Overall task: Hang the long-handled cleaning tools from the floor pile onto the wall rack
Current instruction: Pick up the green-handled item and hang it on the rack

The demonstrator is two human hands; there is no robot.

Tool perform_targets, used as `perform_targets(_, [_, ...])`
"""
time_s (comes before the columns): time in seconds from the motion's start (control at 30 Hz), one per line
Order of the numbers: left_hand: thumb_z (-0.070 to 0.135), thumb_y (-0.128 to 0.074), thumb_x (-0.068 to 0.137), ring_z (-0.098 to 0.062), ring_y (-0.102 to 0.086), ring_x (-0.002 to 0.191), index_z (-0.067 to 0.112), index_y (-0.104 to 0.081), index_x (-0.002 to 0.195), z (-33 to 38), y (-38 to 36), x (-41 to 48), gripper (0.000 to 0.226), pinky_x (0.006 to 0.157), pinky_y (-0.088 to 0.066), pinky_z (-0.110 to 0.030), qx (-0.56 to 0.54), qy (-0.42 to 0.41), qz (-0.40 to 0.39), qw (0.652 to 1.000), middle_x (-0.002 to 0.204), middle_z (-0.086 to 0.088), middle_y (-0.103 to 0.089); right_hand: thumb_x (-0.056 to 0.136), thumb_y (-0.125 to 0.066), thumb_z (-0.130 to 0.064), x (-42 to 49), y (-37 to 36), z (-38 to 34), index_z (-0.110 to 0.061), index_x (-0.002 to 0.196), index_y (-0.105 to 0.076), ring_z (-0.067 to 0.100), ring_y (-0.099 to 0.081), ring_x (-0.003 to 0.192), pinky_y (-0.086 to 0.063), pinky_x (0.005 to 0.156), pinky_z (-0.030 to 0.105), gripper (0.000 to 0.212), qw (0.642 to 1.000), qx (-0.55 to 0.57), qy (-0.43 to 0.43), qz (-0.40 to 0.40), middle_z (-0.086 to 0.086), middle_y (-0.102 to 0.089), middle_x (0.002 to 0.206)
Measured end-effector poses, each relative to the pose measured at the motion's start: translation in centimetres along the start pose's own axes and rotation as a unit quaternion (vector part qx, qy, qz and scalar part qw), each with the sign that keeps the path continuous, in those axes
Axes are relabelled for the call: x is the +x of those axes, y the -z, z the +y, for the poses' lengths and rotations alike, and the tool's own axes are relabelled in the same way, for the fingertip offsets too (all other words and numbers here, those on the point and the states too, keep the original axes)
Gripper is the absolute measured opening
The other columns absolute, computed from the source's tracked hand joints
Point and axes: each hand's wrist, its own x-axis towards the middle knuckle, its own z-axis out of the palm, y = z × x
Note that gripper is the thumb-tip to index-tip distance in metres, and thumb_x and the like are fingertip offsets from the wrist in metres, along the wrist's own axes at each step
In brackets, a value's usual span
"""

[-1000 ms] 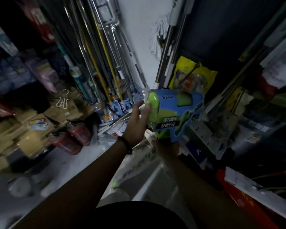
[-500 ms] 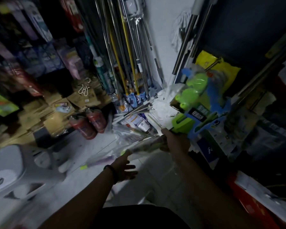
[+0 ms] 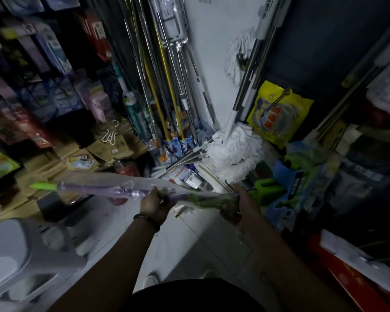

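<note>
I hold a long-handled mop [image 3: 95, 190] level across the aisle. Its handle is wrapped in clear plastic, with a green tip at the left end. My left hand [image 3: 154, 204] grips the handle near its middle. My right hand [image 3: 243, 204] grips it nearer the head, where the green mop head sits in a blue and green card package [image 3: 288, 188] at the right. More long-handled tools [image 3: 187, 159] lie piled on the floor in the corner ahead. Other poles [image 3: 158, 82] stand upright against the white wall beyond them.
A white string mop [image 3: 236, 149] leans in the corner beside a yellow packet [image 3: 277, 113]. Cardboard boxes [image 3: 81, 154] and red fire extinguishers [image 3: 124, 170] crowd the left floor. A white basin [image 3: 20, 255] sits lower left. Packed shelves line the right.
My left hand rose from hanging free over the floor and took hold of the handle. The mop swung down to level, its packaged head lower at the right.
</note>
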Motion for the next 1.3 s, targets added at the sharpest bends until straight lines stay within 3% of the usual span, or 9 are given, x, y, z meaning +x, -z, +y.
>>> perform_targets(0.13, [0.034, -0.042, 0.111, -0.037, -0.068, 0.080, 0.005, -0.052, 0.104, 2.1, -2.9, -2.1, 0.031, 0.071, -0.059, -0.055, 0.072, -0.067, -0.021, 0.995, 0.080, -0.021, -0.074, 0.093, -0.070, -0.056, -0.6, 1.4, 1.6, -0.014, 0.091, -0.068, 0.033, -0.071, 0.072, -0.062, 0.068, 0.047, 0.042, 0.999, 0.026, -0.020, -0.034, 0.017, -0.074, 0.090])
perform_targets(0.27, [0.035, -0.047, 0.109, -0.040, -0.073, 0.085, 0.005, -0.046, 0.122, 3.5, -5.5, -3.1, 0.032, 0.061, -0.063, -0.052, 0.140, -0.129, 0.001, 0.982, 0.100, -0.025, -0.069, 0.099, -0.062, -0.053, -1.0, 2.6, 2.5, -0.013, 0.108, -0.076, 0.044, -0.074, 0.098, -0.061, 0.087, 0.058, 0.044, 0.994, -0.102, -0.032, -0.032, 0.021, -0.078, 0.108])
perform_targets(0.43, [0.037, -0.052, 0.106, -0.036, -0.068, 0.089, 0.013, -0.040, 0.119, 4.2, -8.0, -3.9, 0.031, 0.071, -0.062, -0.061, 0.210, -0.182, 0.014, 0.961, 0.103, -0.012, -0.059, 0.093, -0.067, -0.040, 0.0, 3.7, 0.4, 0.008, 0.107, -0.072, 0.043, -0.072, 0.088, -0.062, 0.082, 0.055, 0.050, 0.932, -0.344, 0.115, 0.008, 0.029, -0.073, 0.099])
perform_targets(0.53, [0.035, -0.054, 0.105, -0.033, -0.070, 0.087, 0.017, -0.036, 0.116, 3.9, -9.4, -4.6, 0.027, 0.082, -0.061, -0.058, 0.254, -0.247, -0.002, 0.935, 0.093, -0.005, -0.061, 0.093, -0.069, -0.038, -1.7, 2.6, -1.3, 0.003, 0.080, -0.069, 0.037, -0.074, 0.075, -0.062, 0.067, 0.049, 0.043, 0.869, -0.427, 0.249, 0.035, 0.019, -0.073, 0.075])
perform_targets(0.7, [0.031, -0.053, 0.106, -0.021, -0.065, 0.071, 0.015, -0.034, 0.113, 2.5, -11.7, -6.0, 0.026, 0.072, -0.060, -0.044, 0.330, -0.339, -0.051, 0.880, 0.097, -0.015, -0.070, 0.094, -0.076, -0.031, -5.8, -2.7, -3.0, -0.021, 0.106, -0.079, 0.011, -0.071, 0.073, -0.054, 0.063, 0.022, 0.016, 0.853, -0.362, 0.373, -0.039, -0.005, -0.076, 0.082])
perform_targets(0.83, [0.027, -0.054, 0.107, -0.024, -0.062, 0.075, 0.016, -0.036, 0.112, 1.3, -12.9, -7.8, 0.022, 0.053, -0.041, -0.011, 0.392, -0.408, -0.084, 0.820, 0.082, 0.007, -0.059, 0.097, -0.073, -0.036, -7.3, -6.3, -5.0, -0.030, 0.131, -0.071, -0.007, -0.066, 0.100, -0.057, 0.091, 0.023, 0.034, 0.824, -0.340, 0.448, -0.066, -0.017, -0.073, 0.116])
perform_targets(1.03, [0.018, -0.054, 0.107, -0.028, -0.060, 0.066, 0.004, -0.042, 0.127, -1.1, -13.4, -9.0, 0.027, 0.059, -0.040, -0.038, 0.411, -0.468, -0.143, 0.769, 0.072, 0.001, -0.057, 0.098, -0.072, -0.037, -10.2, -10.6, -10.9, -0.025, 0.157, -0.047, 0.014, -0.061, 0.133, -0.053, 0.109, 0.037, 0.066, 0.799, -0.288, 0.507, -0.150, 0.000, -0.061, 0.149])
perform_targets(1.2, [0.033, -0.047, 0.106, -0.032, -0.062, 0.056, 0.022, -0.041, 0.124, -1.8, -13.8, -9.4, 0.022, 0.052, -0.049, -0.056, 0.421, -0.459, -0.227, 0.749, 0.071, -0.007, -0.067, 0.103, -0.064, -0.029, -11.6, -12.5, -13.7, -0.005, 0.120, -0.067, 0.017, -0.063, 0.077, -0.049, 0.071, 0.033, 0.029, 0.786, -0.238, 0.530, -0.213, 0.022, -0.070, 0.093])
perform_targets(1.3, [0.027, -0.055, 0.107, -0.009, -0.063, 0.058, 0.022, -0.048, 0.122, -0.9, -13.9, -9.6, 0.017, 0.053, -0.050, -0.026, 0.451, -0.455, -0.266, 0.721, 0.074, 0.001, -0.065, 0.107, -0.058, -0.013, -11.6, -11.8, -13.8, 0.003, 0.113, -0.065, 0.025, -0.046, 0.061, -0.040, 0.056, 0.031, 0.018, 0.811, -0.169, 0.502, -0.249, 0.024, -0.055, 0.075])
